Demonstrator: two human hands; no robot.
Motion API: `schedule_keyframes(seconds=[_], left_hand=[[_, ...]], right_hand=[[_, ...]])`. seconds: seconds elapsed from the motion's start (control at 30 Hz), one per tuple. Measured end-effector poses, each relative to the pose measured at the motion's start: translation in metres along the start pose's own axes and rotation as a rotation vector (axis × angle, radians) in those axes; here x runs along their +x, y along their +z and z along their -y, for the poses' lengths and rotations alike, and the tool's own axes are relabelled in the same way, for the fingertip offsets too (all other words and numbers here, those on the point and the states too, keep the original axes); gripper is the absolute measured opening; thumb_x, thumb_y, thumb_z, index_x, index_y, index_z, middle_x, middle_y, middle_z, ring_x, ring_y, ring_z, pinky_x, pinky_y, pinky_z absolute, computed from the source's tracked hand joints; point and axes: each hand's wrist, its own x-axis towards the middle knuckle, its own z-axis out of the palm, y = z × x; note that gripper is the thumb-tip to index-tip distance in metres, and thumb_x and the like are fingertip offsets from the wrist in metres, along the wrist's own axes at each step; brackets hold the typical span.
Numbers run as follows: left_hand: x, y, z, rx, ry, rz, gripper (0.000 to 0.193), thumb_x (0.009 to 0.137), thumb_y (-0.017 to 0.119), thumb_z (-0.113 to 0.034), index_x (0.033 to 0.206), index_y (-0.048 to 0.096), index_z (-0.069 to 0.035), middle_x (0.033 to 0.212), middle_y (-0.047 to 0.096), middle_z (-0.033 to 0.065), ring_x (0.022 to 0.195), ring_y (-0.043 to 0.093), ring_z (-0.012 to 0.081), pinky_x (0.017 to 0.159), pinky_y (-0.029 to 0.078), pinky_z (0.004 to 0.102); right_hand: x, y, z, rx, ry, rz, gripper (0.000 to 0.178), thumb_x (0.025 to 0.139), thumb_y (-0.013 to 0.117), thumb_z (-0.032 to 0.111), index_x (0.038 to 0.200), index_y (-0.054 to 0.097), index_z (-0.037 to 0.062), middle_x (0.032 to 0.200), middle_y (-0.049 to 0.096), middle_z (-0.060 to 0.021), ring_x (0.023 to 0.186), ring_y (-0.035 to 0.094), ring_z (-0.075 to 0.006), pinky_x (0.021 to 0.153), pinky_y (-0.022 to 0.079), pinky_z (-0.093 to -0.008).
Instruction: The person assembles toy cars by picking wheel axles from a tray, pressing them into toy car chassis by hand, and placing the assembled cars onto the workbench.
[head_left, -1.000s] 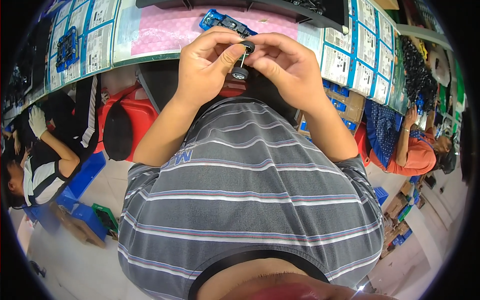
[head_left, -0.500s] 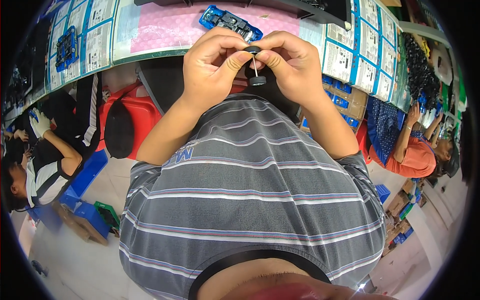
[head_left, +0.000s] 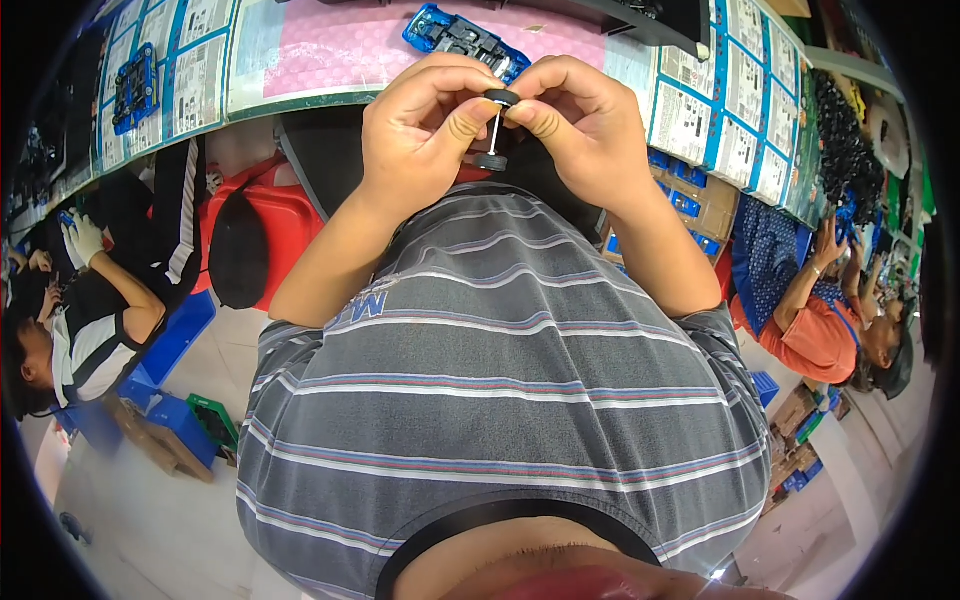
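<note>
Between my two hands is a toy-car wheel axle (head_left: pixel 495 132), a thin metal rod with a black wheel at each end. My left hand (head_left: pixel 425 125) pinches the upper wheel between thumb and fingertips. From the other side, my right hand (head_left: pixel 580 120) grips the same wheel with thumb and forefinger. The lower wheel (head_left: pixel 490 162) hangs free toward my body. Just beyond my fingers, a blue toy car (head_left: pixel 465 42) lies on the pink mat with its dark underside up, partly covered by my hands.
The pink bubble-wrap mat (head_left: pixel 330 60) covers the table's middle. Another blue toy car (head_left: pixel 136 90) lies at the left on flat printed boxes (head_left: pixel 198 78). More printed boxes (head_left: pixel 730 95) lie at the right. Co-workers sit on both sides; a red stool (head_left: pixel 285 210) stands at left.
The axle has tilted, its lower wheel swinging left. The upper wheel shows more of its edge between my fingers. Both hands remain in nearly the same place.
</note>
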Motion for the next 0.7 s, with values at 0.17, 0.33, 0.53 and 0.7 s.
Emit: schedule_keyframes(seconds=[0.17, 0.33, 0.53, 0.7], left_hand=[[-0.003, 0.001, 0.001, 0.056, 0.015, -0.026, 0.009, 0.092, 0.066, 0.001, 0.100, 0.065, 0.004, 0.099, 0.064, 0.0098, 0.077, 0.062, 0.0103, 0.063, 0.051, 0.0221], [-0.002, 0.001, 0.002, 0.326, 0.222, -0.060, 0.009, 0.087, 0.070, 0.001, 0.094, 0.066, 0.002, 0.086, 0.065, 0.0096, 0.073, 0.062, 0.0151, 0.063, 0.049, 0.0238], [-0.005, -0.002, 0.002, 0.326, 0.100, -0.038, 0.011, 0.086, 0.072, -0.001, 0.096, 0.068, 0.001, 0.087, 0.066, 0.0087, 0.072, 0.061, 0.0132, 0.061, 0.048, 0.0230], [-0.008, -0.003, -0.004, 0.210, -0.076, 0.006, 0.015, 0.084, 0.074, -0.002, 0.098, 0.070, 0.000, 0.087, 0.067, 0.0084, 0.072, 0.063, 0.0128, 0.061, 0.049, 0.0231]], right_hand=[[-0.003, 0.000, -0.001, 0.004, 0.008, 0.020, 0.012, 0.090, 0.070, 0.003, 0.098, 0.064, -0.0023, 0.087, 0.067, -0.0040, 0.082, 0.064, -0.0090, 0.073, 0.053, -0.0247], [-0.005, 0.003, -0.001, 0.027, 0.046, 0.011, 0.011, 0.090, 0.069, 0.001, 0.099, 0.064, -0.0027, 0.088, 0.067, -0.0044, 0.083, 0.063, -0.0089, 0.074, 0.053, -0.0248], [-0.008, 0.004, -0.008, 0.042, 0.028, 0.004, 0.012, 0.091, 0.068, 0.001, 0.101, 0.063, -0.0030, 0.089, 0.066, -0.0043, 0.082, 0.062, -0.0088, 0.075, 0.053, -0.0242], [-0.012, 0.004, -0.012, 0.064, 0.024, -0.002, 0.011, 0.092, 0.066, 0.001, 0.102, 0.061, -0.0032, 0.090, 0.065, -0.0042, 0.083, 0.063, -0.0091, 0.074, 0.053, -0.0242]])
